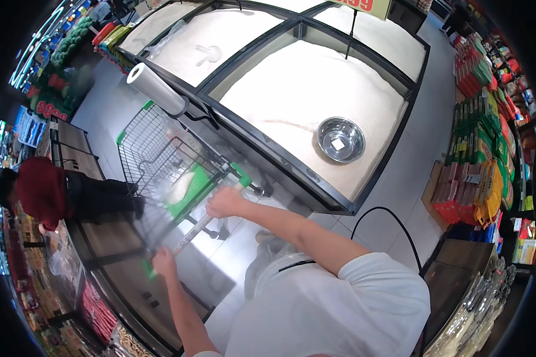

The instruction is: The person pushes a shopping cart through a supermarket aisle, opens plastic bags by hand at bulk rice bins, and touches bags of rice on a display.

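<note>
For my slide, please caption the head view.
Left hand and right hand hold a shopping cart by its handle, beside a bin containing a metal bowl.

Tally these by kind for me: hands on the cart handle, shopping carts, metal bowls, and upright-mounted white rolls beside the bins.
Left hand and right hand: 2
Shopping cart: 1
Metal bowl: 1
White roll: 1
Total: 5

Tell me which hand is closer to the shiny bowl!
The right hand: it's on the end of the cart handle nearer the metal bowl, while the left hand is at the farther end.
</note>
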Motion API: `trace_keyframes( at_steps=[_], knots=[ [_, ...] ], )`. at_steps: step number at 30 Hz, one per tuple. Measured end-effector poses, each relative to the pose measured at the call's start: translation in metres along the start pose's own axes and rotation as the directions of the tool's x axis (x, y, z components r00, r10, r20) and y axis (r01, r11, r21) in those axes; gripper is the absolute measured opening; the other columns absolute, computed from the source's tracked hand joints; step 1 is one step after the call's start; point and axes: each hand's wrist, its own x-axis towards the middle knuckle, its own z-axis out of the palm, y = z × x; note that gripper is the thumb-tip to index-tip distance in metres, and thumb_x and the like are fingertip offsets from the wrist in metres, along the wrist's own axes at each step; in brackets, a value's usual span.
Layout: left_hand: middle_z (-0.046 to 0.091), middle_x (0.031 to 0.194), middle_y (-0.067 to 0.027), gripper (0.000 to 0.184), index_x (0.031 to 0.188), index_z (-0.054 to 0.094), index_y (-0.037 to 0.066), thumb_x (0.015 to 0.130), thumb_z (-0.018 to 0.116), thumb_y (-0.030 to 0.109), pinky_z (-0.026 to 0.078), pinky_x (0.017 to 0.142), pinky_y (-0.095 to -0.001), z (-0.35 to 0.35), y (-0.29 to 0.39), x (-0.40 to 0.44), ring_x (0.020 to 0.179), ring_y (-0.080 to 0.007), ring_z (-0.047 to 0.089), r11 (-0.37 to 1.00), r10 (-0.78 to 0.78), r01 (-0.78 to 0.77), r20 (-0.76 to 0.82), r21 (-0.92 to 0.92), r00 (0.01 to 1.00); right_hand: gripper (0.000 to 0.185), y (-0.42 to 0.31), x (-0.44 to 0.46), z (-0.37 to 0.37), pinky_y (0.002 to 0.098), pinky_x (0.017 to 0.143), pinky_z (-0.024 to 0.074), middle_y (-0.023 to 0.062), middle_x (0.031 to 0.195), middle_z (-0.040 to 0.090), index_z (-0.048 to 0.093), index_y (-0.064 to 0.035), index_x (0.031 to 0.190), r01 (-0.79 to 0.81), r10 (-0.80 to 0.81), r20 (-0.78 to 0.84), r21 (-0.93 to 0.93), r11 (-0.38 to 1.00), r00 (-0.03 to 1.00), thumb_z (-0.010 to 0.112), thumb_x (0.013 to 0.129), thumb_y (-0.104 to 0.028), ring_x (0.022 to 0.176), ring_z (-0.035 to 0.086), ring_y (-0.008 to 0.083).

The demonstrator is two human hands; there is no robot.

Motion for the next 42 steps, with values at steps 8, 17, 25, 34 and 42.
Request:
trace_keyframes(
  at_steps=[8, 17, 25, 34, 42],
  knots=[
    [0.065, 0.073, -0.0242, 0.047, 0.072, 0.067, 0.0, 0.091, 0.049, 0.038, 0.048, 0.065, -0.0553, 0.015, -0.044, 0.095, 0.068, -0.0445, 0.063, 0.999, -0.002, 0.002, 0.012, 0.051, 1.0, 0.044, -0.014, 0.082, 0.021, 0.0455, 0.051, 0.05, 0.012, 0.051, 0.059, 0.065, -0.0075, 0.059, -0.005, 0.002, -0.169, -0.015, 1.0, 0.986, 0.053, 0.083, -0.042, 0.05, 0.061, 0.0315],
    [0.066, 0.076, -0.0231, 0.046, 0.078, 0.069, 0.002, 0.093, 0.048, 0.04, 0.047, 0.064, -0.0544, 0.022, -0.066, 0.189, 0.072, -0.0443, 0.063, 1.0, 0.023, -0.024, 0.03, 0.02, 0.999, 0.042, -0.015, 0.176, 0.038, 0.0431, 0.053, 0.0515, 0.0113, 0.052, 0.06, 0.064, -0.0084, 0.056, -0.023, 0.015, -0.19, -0.037, 0.999, 0.982, 0.053, 0.083, -0.039, 0.051, 0.063, 0.0305],
    [0.066, 0.076, -0.0233, 0.046, 0.079, 0.069, 0.003, 0.092, 0.046, 0.041, 0.045, 0.067, -0.0564, 0.037, -0.085, 0.283, 0.073, -0.0454, 0.062, 0.999, 0.009, -0.007, 0.044, -0.035, 0.999, 0.039, -0.005, 0.27, 0.049, 0.0422, 0.056, 0.0525, 0.0117, 0.052, 0.06, 0.063, -0.0072, 0.054, 0.027, -0.031, -0.289, -0.016, 1.0, 0.957, 0.056, 0.08, -0.036, 0.051, 0.063, 0.0307],
    [0.067, 0.081, -0.0218, 0.044, 0.084, 0.071, 0.007, 0.093, 0.046, 0.042, 0.045, 0.07, -0.0549, 0.046, -0.075, 0.391, 0.079, -0.0442, 0.062, 0.998, -0.048, 0.051, 0.076, -0.039, 0.996, 0.042, 0.026, 0.381, 0.058, 0.0405, 0.057, 0.0516, 0.0099, 0.05, 0.059, 0.061, -0.0087, 0.053, 0.053, -0.055, -0.306, -0.013, 0.999, 0.951, 0.054, 0.083, -0.038, 0.05, 0.061, 0.0281],
    [0.068, 0.082, -0.0207, 0.043, 0.086, 0.073, 0.008, 0.092, 0.046, 0.042, 0.045, 0.071, -0.0548, 0.058, -0.069, 0.474, 0.08, -0.0437, 0.063, 0.996, -0.076, 0.079, 0.082, -0.035, 0.994, 0.044, 0.052, 0.471, 0.067, 0.0424, 0.054, 0.0507, 0.0114, 0.051, 0.059, 0.061, -0.0083, 0.051, 0.033, -0.035, -0.242, -0.011, 0.999, 0.97, 0.053, 0.083, -0.037, 0.048, 0.06, 0.0314]
  ],
)
